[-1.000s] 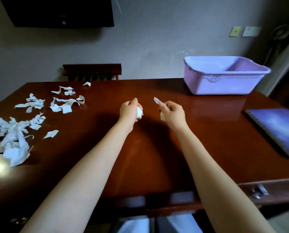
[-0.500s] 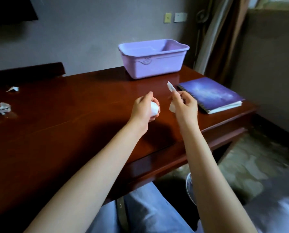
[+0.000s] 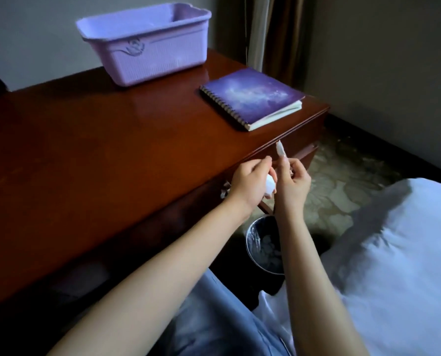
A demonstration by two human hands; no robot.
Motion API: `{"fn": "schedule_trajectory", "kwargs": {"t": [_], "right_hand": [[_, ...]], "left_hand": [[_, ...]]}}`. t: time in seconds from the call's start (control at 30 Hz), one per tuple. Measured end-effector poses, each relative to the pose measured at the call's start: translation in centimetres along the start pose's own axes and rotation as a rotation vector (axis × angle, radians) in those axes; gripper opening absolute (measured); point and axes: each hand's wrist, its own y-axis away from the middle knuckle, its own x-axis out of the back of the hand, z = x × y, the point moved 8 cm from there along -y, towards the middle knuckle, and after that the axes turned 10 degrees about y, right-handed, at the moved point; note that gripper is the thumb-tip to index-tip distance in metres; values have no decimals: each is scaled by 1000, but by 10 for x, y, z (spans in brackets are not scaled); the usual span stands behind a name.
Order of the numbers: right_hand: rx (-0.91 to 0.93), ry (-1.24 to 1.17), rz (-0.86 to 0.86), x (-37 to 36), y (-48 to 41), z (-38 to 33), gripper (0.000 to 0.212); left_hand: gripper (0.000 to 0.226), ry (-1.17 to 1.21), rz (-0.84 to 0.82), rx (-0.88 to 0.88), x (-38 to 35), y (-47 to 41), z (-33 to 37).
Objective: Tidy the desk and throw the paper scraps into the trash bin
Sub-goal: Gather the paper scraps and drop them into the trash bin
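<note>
we observe the left hand [image 3: 250,186] with fingers curled round a crumpled white paper wad [image 3: 270,187]. the right hand [image 3: 294,181] pinches a thin, pointed paper strip [image 3: 280,150] upright between its fingertips. both hands hover just off the near edge of the glossy wooden table [image 3: 86,163], with a round metal trash bin [image 3: 251,237], film-lined, on the floor below. a ribbed lilac plastic basket [image 3: 150,55] and a spiral-bound notebook [image 3: 255,96] sit toward the far right corner.

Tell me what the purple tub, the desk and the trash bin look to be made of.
Purple tub: moulded plastic, matte, with woven-look ribbing and embossed scroll.
Desk: reddish-brown wood or veneer, glossy varnish, reflecting the tub.
Trash bin: probably metal, shiny rim, lined with a crinkled clear plastic bag.
</note>
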Motion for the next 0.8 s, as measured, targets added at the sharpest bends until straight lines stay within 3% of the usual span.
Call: {"fn": "schedule_trajectory", "kwargs": {"t": [0.17,0.33,0.5,0.63,0.8], "right_hand": [[-177,113,-20,20,-11,87,33],[-483,203,-46,37,-10,182,46],[-789,367,-82,45,-8,269,35],[-1010,354,-133,41,-14,328,27],[-1078,475,-191,37,-26,373,43]], "left_hand": [[44,-122,-18,162,-21,-15,-65],[44,-183,-51,369,-35,-27,-137],[42,-203,-41,571,-36,-37,-189],[42,-189,-19,699,-30,-49,-223],[43,-205,18,804,-22,-65,-255]]}}
